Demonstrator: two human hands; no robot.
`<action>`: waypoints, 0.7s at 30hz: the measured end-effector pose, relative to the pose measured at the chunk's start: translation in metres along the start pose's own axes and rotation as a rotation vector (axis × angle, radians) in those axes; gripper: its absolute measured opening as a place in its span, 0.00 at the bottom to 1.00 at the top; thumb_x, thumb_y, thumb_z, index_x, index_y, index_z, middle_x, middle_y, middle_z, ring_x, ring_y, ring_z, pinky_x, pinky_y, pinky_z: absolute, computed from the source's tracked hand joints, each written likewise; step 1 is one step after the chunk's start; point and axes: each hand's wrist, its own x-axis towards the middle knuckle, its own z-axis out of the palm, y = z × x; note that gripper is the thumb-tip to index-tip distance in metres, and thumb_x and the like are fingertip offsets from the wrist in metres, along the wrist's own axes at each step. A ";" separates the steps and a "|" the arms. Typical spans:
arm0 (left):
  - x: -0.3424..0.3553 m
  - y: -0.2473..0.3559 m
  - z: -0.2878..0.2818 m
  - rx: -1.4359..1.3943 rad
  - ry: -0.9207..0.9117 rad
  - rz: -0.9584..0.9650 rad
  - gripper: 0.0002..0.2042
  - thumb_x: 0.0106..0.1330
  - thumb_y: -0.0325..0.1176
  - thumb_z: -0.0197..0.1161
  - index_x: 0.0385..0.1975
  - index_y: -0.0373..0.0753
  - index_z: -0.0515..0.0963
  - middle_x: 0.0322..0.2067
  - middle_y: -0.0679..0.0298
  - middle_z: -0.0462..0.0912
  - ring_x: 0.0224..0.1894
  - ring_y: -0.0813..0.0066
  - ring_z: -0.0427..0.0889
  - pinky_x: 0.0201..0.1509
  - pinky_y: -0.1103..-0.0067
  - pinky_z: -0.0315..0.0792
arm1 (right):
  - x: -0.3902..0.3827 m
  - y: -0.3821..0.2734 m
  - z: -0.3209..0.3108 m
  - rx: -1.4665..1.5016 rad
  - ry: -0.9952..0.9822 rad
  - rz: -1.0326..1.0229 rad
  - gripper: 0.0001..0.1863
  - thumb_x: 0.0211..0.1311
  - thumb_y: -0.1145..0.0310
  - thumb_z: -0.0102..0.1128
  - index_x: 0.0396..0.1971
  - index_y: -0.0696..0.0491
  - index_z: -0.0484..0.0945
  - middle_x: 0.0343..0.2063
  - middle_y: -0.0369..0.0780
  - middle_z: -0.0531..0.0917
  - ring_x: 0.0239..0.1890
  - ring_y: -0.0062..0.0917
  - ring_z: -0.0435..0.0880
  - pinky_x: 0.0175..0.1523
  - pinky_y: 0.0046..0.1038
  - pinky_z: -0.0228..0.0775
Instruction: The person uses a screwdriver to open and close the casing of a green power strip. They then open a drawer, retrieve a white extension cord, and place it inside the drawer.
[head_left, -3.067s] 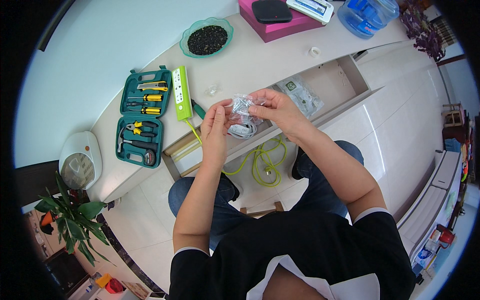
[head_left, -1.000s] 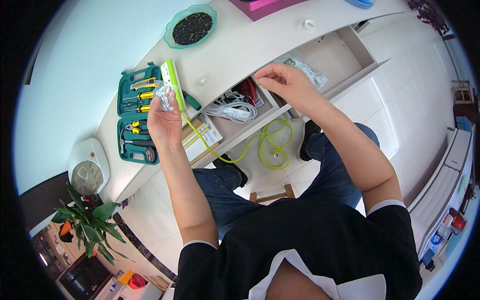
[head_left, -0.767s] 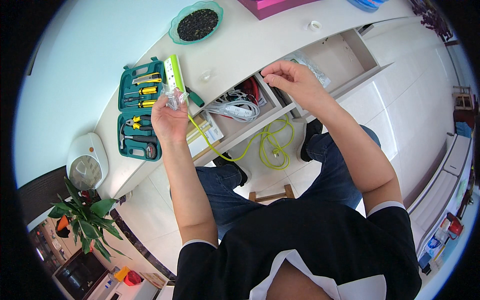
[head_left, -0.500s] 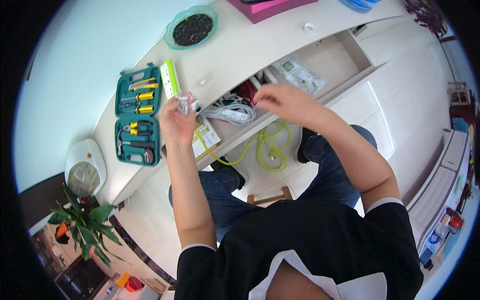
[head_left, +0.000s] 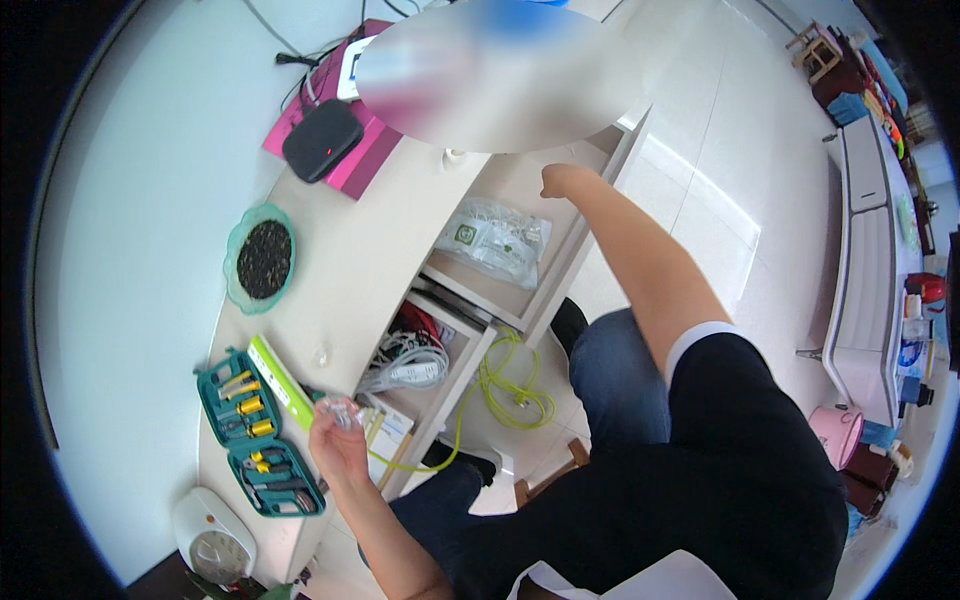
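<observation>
My left hand is closed on a small clear plastic bag with something whitish inside. The bag is beside the green-and-white power strip on the table. Over the far part of the right drawer, my right hand reaches out with its fingers turned down and mostly hidden. Below it in that drawer lies a clear plastic packet with a green mark. The nearer drawer contains coiled grey-white cables and some red wire.
A yellow-green cord hangs from the nearer drawer's front. An open green tool case, a teal bowl with dark contents and a black box on a magenta one stand along the table. A blurred patch covers the far end.
My right hand has moved from above the cable drawer to over the right drawer. The view has swung to the right. My left hand still holds the plastic bag.
</observation>
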 end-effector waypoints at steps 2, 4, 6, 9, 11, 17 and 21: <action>-0.001 -0.003 0.000 0.037 0.012 0.013 0.07 0.52 0.26 0.54 0.31 0.34 0.70 0.29 0.60 0.75 0.36 0.67 0.75 0.44 0.76 0.71 | 0.032 0.006 0.013 0.142 0.050 0.103 0.18 0.46 0.60 0.59 0.35 0.56 0.80 0.38 0.45 0.80 0.42 0.38 0.79 0.44 0.37 0.71; -0.001 -0.011 0.013 -0.013 0.033 -0.028 0.07 0.53 0.29 0.54 0.31 0.35 0.70 0.29 0.59 0.75 0.35 0.66 0.75 0.42 0.76 0.70 | 0.066 0.007 0.036 0.259 0.053 0.214 0.18 0.47 0.60 0.59 0.36 0.56 0.79 0.40 0.45 0.80 0.44 0.38 0.78 0.46 0.36 0.71; 0.003 -0.021 0.025 -0.029 0.065 -0.096 0.08 0.55 0.32 0.53 0.30 0.35 0.70 0.28 0.58 0.75 0.33 0.65 0.75 0.40 0.75 0.70 | 0.108 0.009 0.060 0.358 0.107 0.210 0.19 0.47 0.60 0.59 0.38 0.56 0.79 0.41 0.45 0.79 0.45 0.38 0.77 0.48 0.36 0.70; 0.011 -0.033 0.024 -0.020 0.014 -0.234 0.12 0.58 0.38 0.51 0.30 0.34 0.70 0.27 0.56 0.74 0.33 0.63 0.74 0.37 0.75 0.69 | 0.151 0.004 0.077 0.478 0.248 0.169 0.18 0.48 0.62 0.60 0.40 0.54 0.78 0.42 0.46 0.79 0.47 0.39 0.76 0.51 0.35 0.68; 0.019 -0.045 0.020 -0.047 0.121 -0.272 0.13 0.58 0.41 0.51 0.26 0.35 0.67 0.22 0.59 0.69 0.28 0.67 0.69 0.32 0.75 0.67 | 0.167 0.010 0.081 0.602 0.348 0.222 0.17 0.49 0.67 0.57 0.41 0.55 0.77 0.43 0.47 0.77 0.48 0.39 0.75 0.52 0.35 0.67; 0.013 -0.061 0.010 0.075 0.146 -0.263 0.15 0.62 0.42 0.46 0.16 0.44 0.55 0.16 0.69 0.53 0.19 0.77 0.54 0.24 0.79 0.53 | 0.161 -0.001 0.033 0.729 0.587 0.450 0.18 0.52 0.75 0.51 0.46 0.55 0.73 0.50 0.44 0.71 0.57 0.35 0.66 0.57 0.32 0.62; 0.026 -0.063 0.006 0.010 0.157 -0.354 0.14 0.62 0.40 0.47 0.16 0.42 0.59 0.17 0.66 0.57 0.21 0.74 0.56 0.25 0.78 0.55 | 0.189 0.040 0.046 0.519 0.649 0.371 0.20 0.53 0.74 0.49 0.50 0.55 0.70 0.53 0.43 0.68 0.59 0.33 0.63 0.61 0.31 0.57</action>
